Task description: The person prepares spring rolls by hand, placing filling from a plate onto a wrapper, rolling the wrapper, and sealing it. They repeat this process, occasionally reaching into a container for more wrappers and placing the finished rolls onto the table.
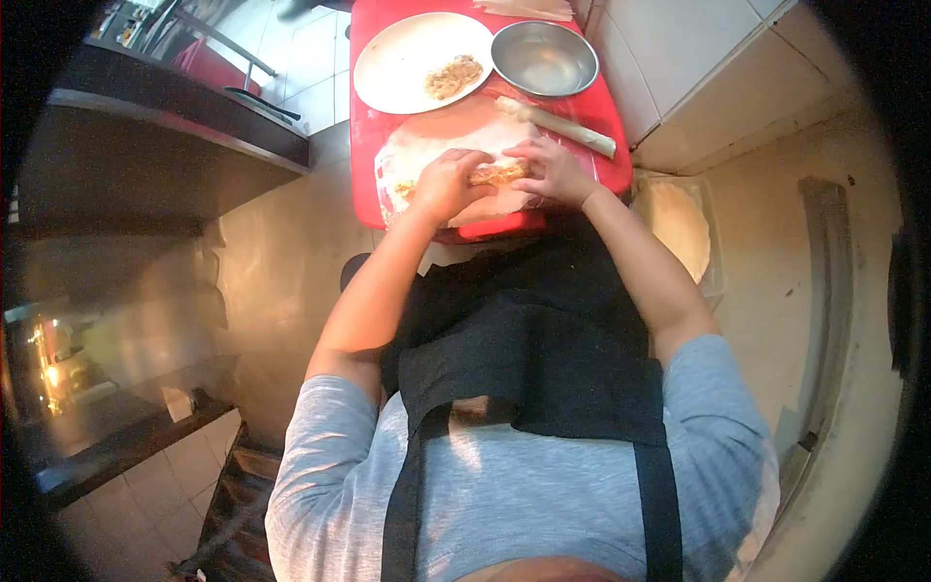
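Note:
A round, pale sheet of dough or wrapper lies on a red stool-like surface in front of me. Across its near part runs a strip of orange-brown shredded filling. My left hand curls its fingers around the left part of the strip. From the right, my right hand has bent fingers on the strip's other end. Some filling shows between the hands; the rest is partly hidden under them. Just beyond my right hand lies a long pale roll, slanting toward the right edge.
A white plate with a small heap of filling stands at the back left. Beside it is a metal bowl. A tiled wall borders the right side. A clear container holding round pale sheets sits lower right.

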A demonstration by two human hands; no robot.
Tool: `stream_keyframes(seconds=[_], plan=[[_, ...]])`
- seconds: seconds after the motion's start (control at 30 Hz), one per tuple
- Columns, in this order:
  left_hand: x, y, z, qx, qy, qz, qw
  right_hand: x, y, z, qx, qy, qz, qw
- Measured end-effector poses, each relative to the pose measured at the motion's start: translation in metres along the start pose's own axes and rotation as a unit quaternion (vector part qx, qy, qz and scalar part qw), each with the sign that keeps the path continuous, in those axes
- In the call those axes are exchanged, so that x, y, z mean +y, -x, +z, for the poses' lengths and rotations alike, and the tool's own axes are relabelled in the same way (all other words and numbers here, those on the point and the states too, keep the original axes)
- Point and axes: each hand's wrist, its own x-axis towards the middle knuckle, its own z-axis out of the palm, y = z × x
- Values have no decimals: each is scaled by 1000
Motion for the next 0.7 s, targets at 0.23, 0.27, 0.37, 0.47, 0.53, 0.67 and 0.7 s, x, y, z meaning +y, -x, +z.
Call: stream_keyframes(seconds=[0.23, 0.27, 0.37, 0.47, 0.53, 0.67, 0.7], plan=[[2, -12, 26, -14, 6, 16, 1000, 16, 6, 0, 12, 23, -10, 1000], [5, -12, 24, -7, 17, -1, 1000, 9, 5, 1, 30, 51, -25, 998], [16, -14, 22, -2, 30, -36, 999, 14, 0, 1, -16, 98, -31, 995], [10, -14, 25, -21, 12, -32, 999, 23, 0, 3, -41, 75, -23, 996], [12, -16, 22, -21, 17, -26, 999, 23, 2, 0, -39, 64, -19, 997], [12, -22, 34, -39, -5, -14, 999, 35, 12, -2, -22, 79, -23, 996], [14, -24, 34, -35, -10, -10, 999, 30, 12, -4, -14, 82, -26, 996]])
